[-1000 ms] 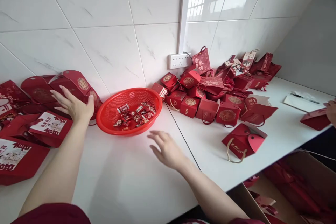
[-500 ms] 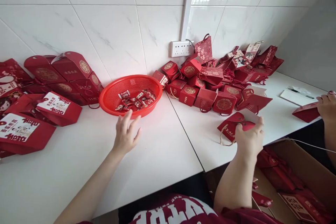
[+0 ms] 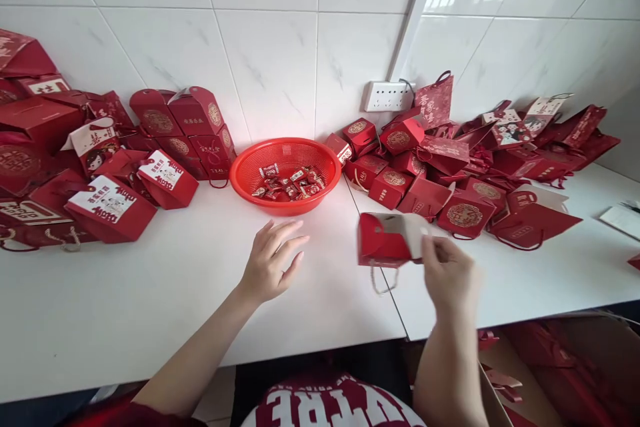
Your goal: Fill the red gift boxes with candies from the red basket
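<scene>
Between the fingers of my right hand (image 3: 450, 273) is a small red gift box (image 3: 383, 240), gripped by its pale flap. The box's top is open and a beige rope handle (image 3: 384, 283) dangles from it. My left hand (image 3: 273, 260) hovers over the white table (image 3: 200, 320) with fingers spread and nothing in it. Just beyond the left hand is a red plastic basket (image 3: 240, 183), holding several small wrapped candies (image 3: 290, 183).
Red gift boxes (image 3: 390, 187) are heaped along the wall on the right. More boxes (image 3: 113, 207) are piled at the left. A power strip (image 3: 387, 97) is fixed to the tiled wall. Below the table's right edge, a carton (image 3: 493, 393) contains red items.
My right hand has carried the gift box leftward, and the box has turned. My left hand stays open near the basket. The view has shifted left, so the other person's hand is out of sight.
</scene>
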Demonstrator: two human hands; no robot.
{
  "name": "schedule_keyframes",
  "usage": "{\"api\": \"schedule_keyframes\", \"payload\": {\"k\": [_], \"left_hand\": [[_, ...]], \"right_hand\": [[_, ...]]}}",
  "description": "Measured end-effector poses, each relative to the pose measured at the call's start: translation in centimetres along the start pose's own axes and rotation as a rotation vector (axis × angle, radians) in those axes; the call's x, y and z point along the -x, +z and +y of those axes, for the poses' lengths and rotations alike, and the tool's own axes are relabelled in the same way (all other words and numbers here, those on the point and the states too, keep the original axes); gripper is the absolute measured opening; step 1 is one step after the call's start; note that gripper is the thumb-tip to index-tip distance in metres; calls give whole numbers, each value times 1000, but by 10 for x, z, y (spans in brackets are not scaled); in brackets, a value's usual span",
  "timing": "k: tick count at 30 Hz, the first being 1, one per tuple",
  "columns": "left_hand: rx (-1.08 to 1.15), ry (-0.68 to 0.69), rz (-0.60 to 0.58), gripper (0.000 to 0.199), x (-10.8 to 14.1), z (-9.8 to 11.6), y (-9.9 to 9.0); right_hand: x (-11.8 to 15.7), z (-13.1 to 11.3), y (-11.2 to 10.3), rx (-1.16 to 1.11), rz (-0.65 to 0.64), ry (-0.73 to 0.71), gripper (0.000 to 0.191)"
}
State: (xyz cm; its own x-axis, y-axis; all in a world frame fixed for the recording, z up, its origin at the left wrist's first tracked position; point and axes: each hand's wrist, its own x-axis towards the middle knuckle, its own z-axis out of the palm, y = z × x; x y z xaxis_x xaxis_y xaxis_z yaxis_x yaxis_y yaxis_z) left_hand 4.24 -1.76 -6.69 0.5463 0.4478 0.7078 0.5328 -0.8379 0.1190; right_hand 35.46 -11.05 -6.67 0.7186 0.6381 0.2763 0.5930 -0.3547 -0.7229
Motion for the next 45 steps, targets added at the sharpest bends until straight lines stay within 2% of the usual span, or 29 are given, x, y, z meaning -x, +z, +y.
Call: {"api": "schedule_keyframes", "payload": {"k": [4,6,9,12,15,19,23,28,31,34,38,41,43,45], "left_hand": [[134,14,-85,44,-2,1,-9],[191,0,-169,44,0,-1,-10],[203,-28,-263,44,5,-4,-9],[174,-53,-293,40,10,-6,-8],[165,-68,-358,37,14,-8,-6],[161,-62,-380,34,18,-10,-4],[161,-48,-328,26,22,-14,-2],[259,-63,-148,29,33,-24,-5],[293,-117,30,30,41,-28,-11],[271,-178,188,26,47,-28,-17],[181,-211,297,29,52,-22,-15],[26,-310,436,31,56,-17,-12],[11,-447,423,28,60,-14,-11],[76,-563,296,27,63,-12,-12]], "right_hand": [[32,-46,50,-171,-375,-161,25],[46,-61,65,-163,-412,-279,17],[63,-76,71,-235,-428,-499,8],[72,-88,67,-368,-617,-714,10],[73,-96,71,-345,-740,-914,13],[70,-104,85,-276,-735,-1023,14],[65,-112,93,-180,-638,-1161,13],[51,-119,90,-126,-567,-1296,13],[43,-114,91,-70,-580,-1263,16],[43,-107,99,-63,-589,-1138,19],[53,-103,115,-282,-651,-893,15],[56,-100,121,-436,-690,-705,19],[54,-98,121,-461,-737,-617,26],[50,-94,121,-443,-793,-557,35]]}}
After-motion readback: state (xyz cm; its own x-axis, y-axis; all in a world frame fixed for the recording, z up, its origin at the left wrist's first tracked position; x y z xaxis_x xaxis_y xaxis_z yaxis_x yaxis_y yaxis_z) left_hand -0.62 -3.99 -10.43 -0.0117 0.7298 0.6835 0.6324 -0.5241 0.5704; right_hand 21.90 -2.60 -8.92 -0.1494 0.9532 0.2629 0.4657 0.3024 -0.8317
